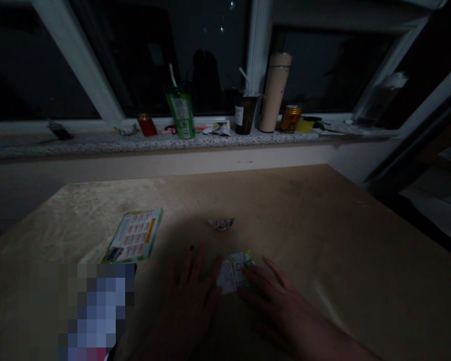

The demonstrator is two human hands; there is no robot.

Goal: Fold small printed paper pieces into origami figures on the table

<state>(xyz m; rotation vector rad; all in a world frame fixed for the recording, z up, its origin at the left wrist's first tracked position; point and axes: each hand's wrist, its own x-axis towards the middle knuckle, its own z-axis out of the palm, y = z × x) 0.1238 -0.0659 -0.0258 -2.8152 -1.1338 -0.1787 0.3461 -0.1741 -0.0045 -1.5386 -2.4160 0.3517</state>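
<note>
A small piece of printed paper point(233, 272), white with green at its far end, lies on the wooden table point(323, 225) near the front edge. My left hand point(191, 293) lies flat just left of it, fingers stretched out, fingertips at the paper's left edge. My right hand point(274, 296) rests on the table at the paper's right side, fingers extended and touching its near right corner. A little folded paper shape point(221, 223) sits on the table beyond the hands.
A printed leaflet point(134, 235) lies to the left. A pixelated patch covers the front left. On the stone window sill point(78, 143) stand a green cup with straw point(182, 114), a dark cup point(245, 113), a tall flask point(274, 93), a can point(289, 118) and a red jar point(147, 124).
</note>
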